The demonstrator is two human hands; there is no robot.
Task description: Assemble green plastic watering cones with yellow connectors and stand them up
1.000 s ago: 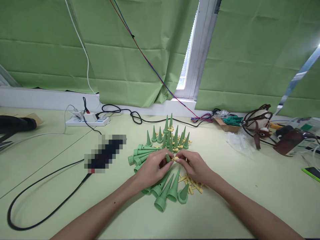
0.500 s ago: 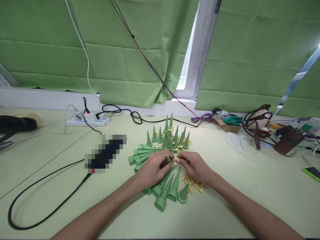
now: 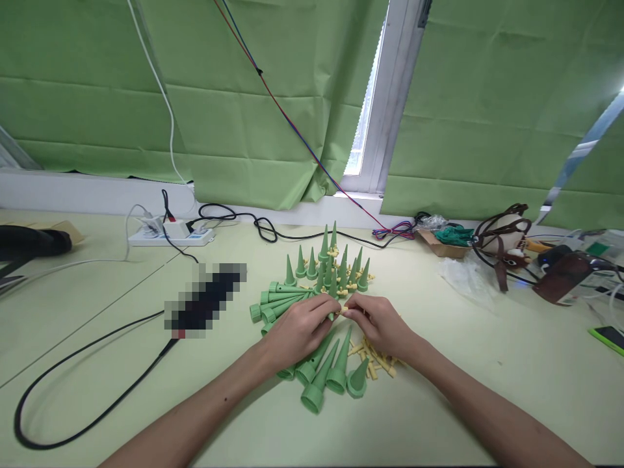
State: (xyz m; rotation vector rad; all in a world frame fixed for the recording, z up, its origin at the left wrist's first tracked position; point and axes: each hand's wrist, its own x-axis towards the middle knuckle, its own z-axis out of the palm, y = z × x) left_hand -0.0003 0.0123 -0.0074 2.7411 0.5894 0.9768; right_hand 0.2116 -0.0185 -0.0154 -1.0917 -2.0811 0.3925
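Observation:
My left hand is closed around a green cone, most of which its fingers hide; only a bit of the tip shows below them. My right hand pinches a small yellow plastic piece, its end meeting the left fingertips. Loose green cones lie below and to the left of my left hand. Under and beside my right hand is a pile of yellow pieces. Beyond both hands, several green cones stand upright, many with yellow pieces at their bases.
A white power strip with plugs sits by the window wall, and a black cable runs along it. At left lies a pixelated dark object with a looped cable. A cardboard box, plastic bag and green-edged phone are at right.
The green cone in my left hand has turned, so its tip now points down beneath the fingers. The yellow piece and the left fingertips have come closer together.

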